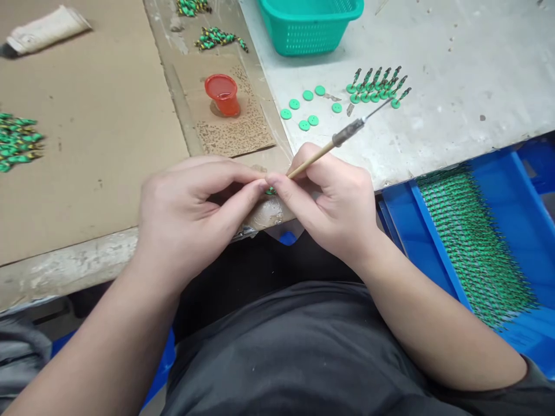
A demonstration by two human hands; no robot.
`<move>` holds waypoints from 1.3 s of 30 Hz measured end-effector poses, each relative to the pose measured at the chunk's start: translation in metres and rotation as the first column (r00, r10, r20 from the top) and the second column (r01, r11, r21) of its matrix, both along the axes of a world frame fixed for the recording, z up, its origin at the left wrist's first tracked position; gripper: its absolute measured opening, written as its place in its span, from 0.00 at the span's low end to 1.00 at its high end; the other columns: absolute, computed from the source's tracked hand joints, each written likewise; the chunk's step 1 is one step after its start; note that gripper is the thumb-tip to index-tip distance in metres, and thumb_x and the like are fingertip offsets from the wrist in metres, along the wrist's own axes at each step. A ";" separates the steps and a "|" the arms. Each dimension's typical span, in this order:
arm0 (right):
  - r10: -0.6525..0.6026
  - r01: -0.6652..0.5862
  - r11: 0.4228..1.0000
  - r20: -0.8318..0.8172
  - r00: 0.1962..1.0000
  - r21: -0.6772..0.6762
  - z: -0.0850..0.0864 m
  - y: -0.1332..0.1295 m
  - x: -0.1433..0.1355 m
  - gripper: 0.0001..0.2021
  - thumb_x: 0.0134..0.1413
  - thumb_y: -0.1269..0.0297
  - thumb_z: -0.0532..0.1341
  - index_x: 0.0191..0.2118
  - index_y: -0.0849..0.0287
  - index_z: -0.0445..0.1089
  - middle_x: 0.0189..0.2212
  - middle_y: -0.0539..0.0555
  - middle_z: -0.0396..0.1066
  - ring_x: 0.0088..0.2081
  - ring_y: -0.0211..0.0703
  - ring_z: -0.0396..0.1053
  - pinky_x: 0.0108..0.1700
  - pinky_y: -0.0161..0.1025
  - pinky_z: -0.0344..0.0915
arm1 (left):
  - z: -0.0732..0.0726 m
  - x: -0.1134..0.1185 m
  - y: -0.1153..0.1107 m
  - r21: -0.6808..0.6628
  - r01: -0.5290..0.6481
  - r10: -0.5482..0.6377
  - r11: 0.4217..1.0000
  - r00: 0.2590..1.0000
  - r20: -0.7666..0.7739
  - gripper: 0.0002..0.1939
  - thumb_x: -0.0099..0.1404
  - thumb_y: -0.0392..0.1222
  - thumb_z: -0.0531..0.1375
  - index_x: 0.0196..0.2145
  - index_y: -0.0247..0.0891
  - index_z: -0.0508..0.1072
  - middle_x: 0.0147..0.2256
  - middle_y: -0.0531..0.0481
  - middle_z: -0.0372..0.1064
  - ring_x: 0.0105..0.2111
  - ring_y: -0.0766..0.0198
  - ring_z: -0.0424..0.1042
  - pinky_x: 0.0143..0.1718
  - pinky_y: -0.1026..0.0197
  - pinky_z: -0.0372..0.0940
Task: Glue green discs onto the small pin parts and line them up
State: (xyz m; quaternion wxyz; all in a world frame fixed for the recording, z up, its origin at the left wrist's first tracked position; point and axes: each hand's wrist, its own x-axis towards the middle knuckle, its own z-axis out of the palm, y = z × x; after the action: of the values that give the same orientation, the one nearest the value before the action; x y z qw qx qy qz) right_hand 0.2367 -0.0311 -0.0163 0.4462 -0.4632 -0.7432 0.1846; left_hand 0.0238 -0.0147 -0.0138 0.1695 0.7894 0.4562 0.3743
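Green piece [271, 190], mostly hidden, sits at the near edge of the desk [468, 75]. Left hand [186, 214]: thumb and index pinched nearly shut on it. Right hand [338, 202]: thumb and index closed on the needle tool [318, 157], metal tip angled toward the far right corner; can't tell if they also grip the piece. Red cup [226, 107] is farther from that edge.

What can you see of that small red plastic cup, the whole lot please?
The small, glossy red plastic cup is round, with a wide flared rim and walls tapering to a narrower base. It stands upright, uncovered, and seems to hold some liquid, though what kind I can't tell. Under it is a piece of brown, dark-speckled cardboard, with a darker patch beside its base. No hand touches it.
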 end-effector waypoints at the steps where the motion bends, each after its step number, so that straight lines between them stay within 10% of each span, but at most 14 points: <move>1: -0.004 0.004 1.000 0.002 1.000 0.002 0.000 0.000 -0.001 0.15 0.79 0.61 0.66 0.35 0.52 0.68 0.30 0.46 0.69 0.33 0.40 0.72 0.41 0.38 0.74 | 0.000 0.000 0.000 0.001 0.001 -0.001 1.000 1.000 0.000 0.05 0.77 0.43 0.69 0.42 0.48 0.88 0.37 0.61 0.85 0.38 0.70 0.81 0.41 0.66 0.68; 39: 0.076 -0.076 0.997 -0.017 0.997 -0.033 -0.003 0.019 0.006 0.16 0.81 0.62 0.61 0.34 0.51 0.65 0.33 0.48 0.72 0.37 0.42 0.77 0.45 0.41 0.77 | 0.002 -0.001 -0.002 -0.038 -0.008 0.008 0.999 1.000 -0.005 0.05 0.76 0.42 0.69 0.44 0.48 0.88 0.44 0.57 0.88 0.44 0.65 0.85 0.49 0.63 0.74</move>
State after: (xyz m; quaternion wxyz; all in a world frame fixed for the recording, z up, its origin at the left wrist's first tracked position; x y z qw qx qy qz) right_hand 0.2425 -0.0124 -0.0191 0.4366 -0.4406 -0.7536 0.2175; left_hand 0.0228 -0.0164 -0.0113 0.1818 0.7852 0.4668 0.3641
